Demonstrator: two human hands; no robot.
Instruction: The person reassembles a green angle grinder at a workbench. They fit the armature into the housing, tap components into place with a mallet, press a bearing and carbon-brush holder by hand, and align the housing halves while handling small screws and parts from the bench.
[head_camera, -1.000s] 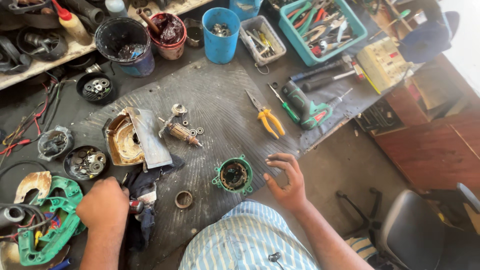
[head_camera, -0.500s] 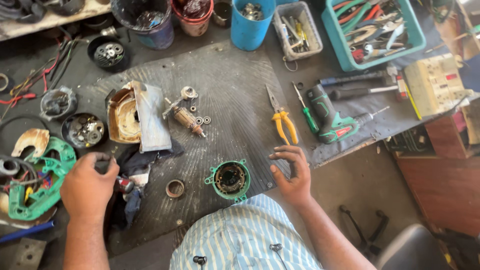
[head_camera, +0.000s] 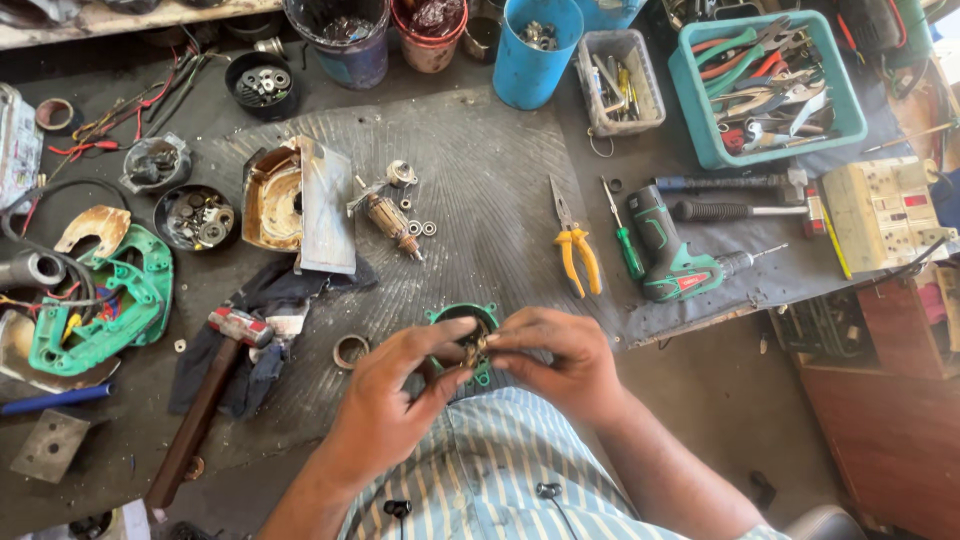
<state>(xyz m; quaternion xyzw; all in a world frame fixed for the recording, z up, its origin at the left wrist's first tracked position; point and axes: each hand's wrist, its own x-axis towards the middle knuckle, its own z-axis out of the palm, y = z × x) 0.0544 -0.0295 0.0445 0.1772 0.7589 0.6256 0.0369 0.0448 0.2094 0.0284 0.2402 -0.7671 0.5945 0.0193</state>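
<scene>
Both hands meet just above the green motor housing (head_camera: 447, 316) at the near edge of the worktop (head_camera: 480, 160). The left hand (head_camera: 395, 405) and right hand (head_camera: 560, 360) pinch together on a small brass-coloured part (head_camera: 474, 349). Yellow-handled pliers (head_camera: 574, 245) lie well apart beyond them.
</scene>
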